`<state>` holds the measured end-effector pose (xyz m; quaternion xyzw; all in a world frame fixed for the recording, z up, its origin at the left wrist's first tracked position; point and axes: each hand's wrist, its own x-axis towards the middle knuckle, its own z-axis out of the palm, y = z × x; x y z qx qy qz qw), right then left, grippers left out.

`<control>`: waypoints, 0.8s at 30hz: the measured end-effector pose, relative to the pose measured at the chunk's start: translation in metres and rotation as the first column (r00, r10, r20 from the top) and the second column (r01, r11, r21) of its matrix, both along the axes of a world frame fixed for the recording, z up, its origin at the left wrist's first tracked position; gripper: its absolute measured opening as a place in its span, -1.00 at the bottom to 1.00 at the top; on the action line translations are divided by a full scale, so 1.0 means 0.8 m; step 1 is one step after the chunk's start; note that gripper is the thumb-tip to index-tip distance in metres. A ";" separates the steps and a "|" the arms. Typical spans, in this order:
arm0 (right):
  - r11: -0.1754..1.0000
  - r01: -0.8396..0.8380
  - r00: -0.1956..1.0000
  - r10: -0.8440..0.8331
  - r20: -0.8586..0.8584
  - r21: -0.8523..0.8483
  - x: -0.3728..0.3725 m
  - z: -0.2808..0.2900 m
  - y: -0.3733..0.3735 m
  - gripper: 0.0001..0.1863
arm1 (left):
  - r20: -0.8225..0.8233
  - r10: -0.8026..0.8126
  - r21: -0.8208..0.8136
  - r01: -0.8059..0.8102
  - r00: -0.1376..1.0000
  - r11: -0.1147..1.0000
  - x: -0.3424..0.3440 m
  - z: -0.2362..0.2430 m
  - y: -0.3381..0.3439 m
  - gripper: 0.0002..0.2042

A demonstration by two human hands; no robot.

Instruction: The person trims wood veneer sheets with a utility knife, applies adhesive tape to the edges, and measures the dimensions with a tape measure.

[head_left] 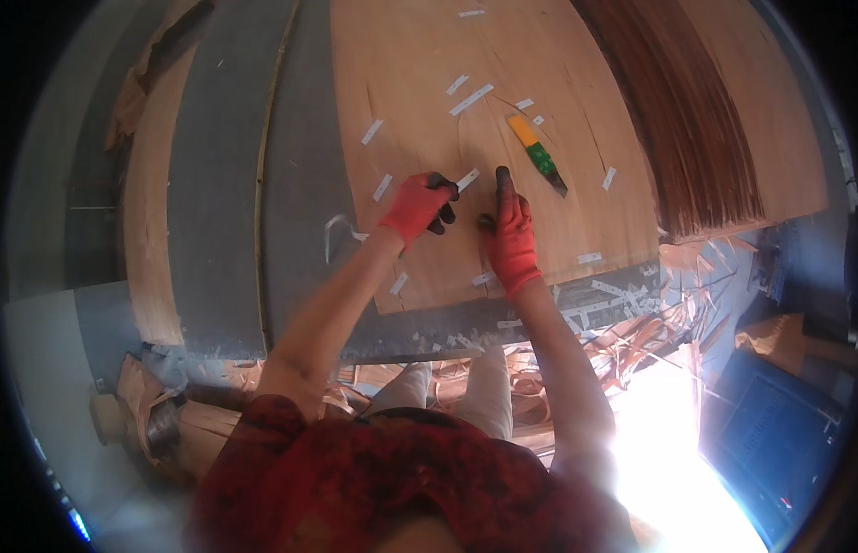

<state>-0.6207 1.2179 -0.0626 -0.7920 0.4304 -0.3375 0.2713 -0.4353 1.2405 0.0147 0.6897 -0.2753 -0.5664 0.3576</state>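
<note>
A thin sheet of reddish-tan wood veneer [429, 111] lies on the grey bench, with cracks running through it. Short strips of white tape [472, 100] are stuck at several places on it. My left hand [420, 208], in a red glove with dark fingertips, is closed in a pinch at one end of a small white tape strip [468, 179]. To its right, my gloved right hand [512, 235] rests over the veneer with the index finger stretched out and the thumb apart; it holds nothing visible. Beyond that hand lies a knife [538, 157] with a yellow-and-green wrapped handle and a dark angled blade.
A dark brown veneer stack [673, 111] lies to the right. Tape scraps [622, 297] cling to the bench's near edge [420, 336]. Torn veneer offcuts [632, 346] litter the floor around my legs. At the lower right stands a blue box-like object [779, 442]. Another narrow veneer [152, 203] lies at the left.
</note>
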 end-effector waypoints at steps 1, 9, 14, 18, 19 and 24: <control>0.999 -0.017 1.000 0.016 -0.006 -0.036 -0.002 -0.004 -0.002 -0.06 | -0.013 0.016 0.001 -0.016 1.000 1.000 -0.006 -0.019 -0.003 -0.80; 0.946 -0.235 0.872 0.103 -0.479 -0.225 -0.006 -0.017 0.002 -0.31 | -0.156 0.021 0.028 -0.017 0.987 0.999 -0.008 -0.013 0.010 -0.78; 0.958 -0.268 0.713 0.125 -0.689 -0.103 0.004 0.004 0.002 -0.32 | 0.147 -0.362 0.129 0.345 0.920 0.930 0.043 -0.007 0.042 -0.80; 0.961 -0.277 0.730 0.204 -0.653 -0.010 -0.004 0.031 -0.001 -0.31 | 0.424 -0.303 0.174 0.252 0.853 0.952 0.095 0.045 0.039 -0.82; 0.963 -0.267 0.849 0.227 -0.477 -0.017 -0.014 0.033 -0.008 -0.33 | 0.341 -0.276 0.165 0.232 0.899 0.959 0.098 0.057 0.039 -0.83; 0.997 0.048 0.998 -0.045 0.053 -0.059 -0.061 0.072 0.020 -0.48 | -0.161 -0.234 0.015 0.239 0.959 0.971 0.006 0.046 0.083 -0.81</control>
